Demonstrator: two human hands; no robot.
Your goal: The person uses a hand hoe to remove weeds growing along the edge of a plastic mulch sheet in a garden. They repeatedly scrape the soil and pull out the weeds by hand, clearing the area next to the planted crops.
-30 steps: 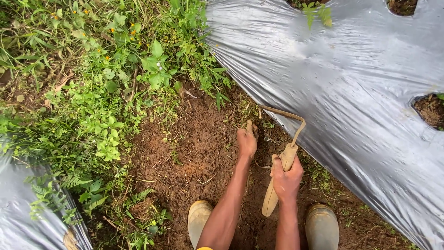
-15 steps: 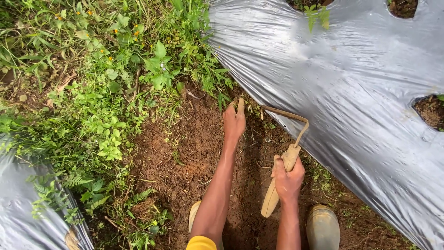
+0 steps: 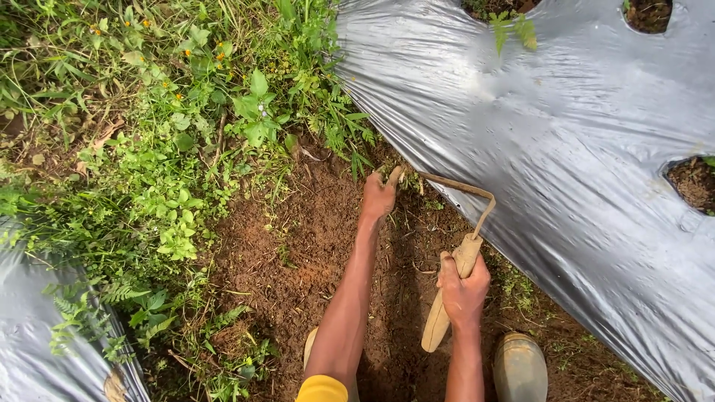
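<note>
My right hand (image 3: 463, 286) grips the wooden handle of a hand hoe (image 3: 452, 286); its bent metal blade (image 3: 462, 189) reaches forward along the edge of the silver plastic mulch sheet (image 3: 566, 141). My left hand (image 3: 378, 195) is stretched out over bare brown soil (image 3: 313, 246), fingers pinched at small weeds (image 3: 408, 180) just left of the blade tip. Whether the fingers hold a weed I cannot tell.
Dense green weeds with small orange flowers (image 3: 171, 112) cover the left side. Another strip of silver sheet (image 3: 45, 350) lies at the lower left. Planting holes (image 3: 693, 179) open in the right sheet. My two muddy boots (image 3: 518, 368) stand at the bottom.
My left arm reached forward from beside the hoe to the weeds at the sheet's edge, then closed its fingers there. The right hand and hoe barely moved.
</note>
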